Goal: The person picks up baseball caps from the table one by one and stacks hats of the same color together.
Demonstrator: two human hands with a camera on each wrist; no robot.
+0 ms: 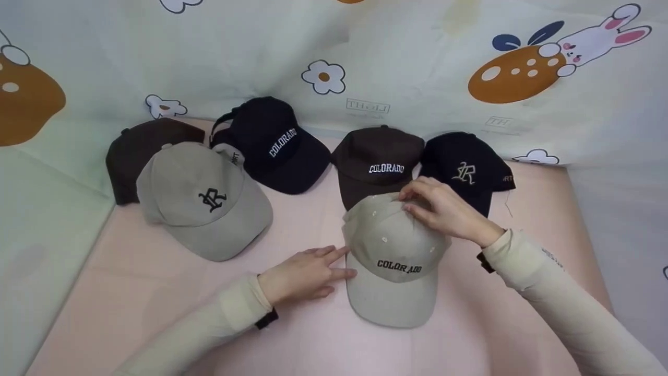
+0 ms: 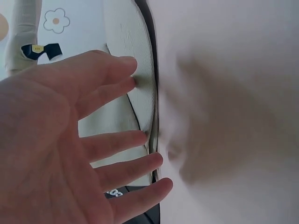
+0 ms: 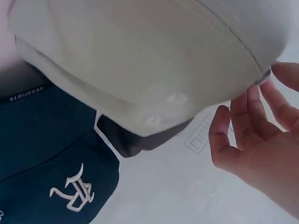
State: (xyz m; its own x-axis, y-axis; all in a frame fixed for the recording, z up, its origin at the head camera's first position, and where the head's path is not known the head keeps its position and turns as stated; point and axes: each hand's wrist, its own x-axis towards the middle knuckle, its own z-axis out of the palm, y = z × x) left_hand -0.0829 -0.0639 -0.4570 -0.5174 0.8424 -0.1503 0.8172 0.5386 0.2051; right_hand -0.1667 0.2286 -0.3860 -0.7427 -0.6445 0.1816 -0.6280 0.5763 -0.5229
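Note:
A light beige baseball cap with COLORADO lettering stands in front, its brim toward me. My right hand pinches the top of its crown between thumb and fingers. In the right wrist view those fingertips meet at the peak of the beige crown. On the other side, my left hand has its fingers spread and fairly straight, with fingertips at the cap's left edge where crown meets brim. The left wrist view shows the open palm beside the brim.
Behind the beige cap stand a brown COLORADO cap and a black cap with an R emblem. At the left are a grey cap, a dark brown cap and a black COLORADO cap. A patterned sheet rises behind the pink table.

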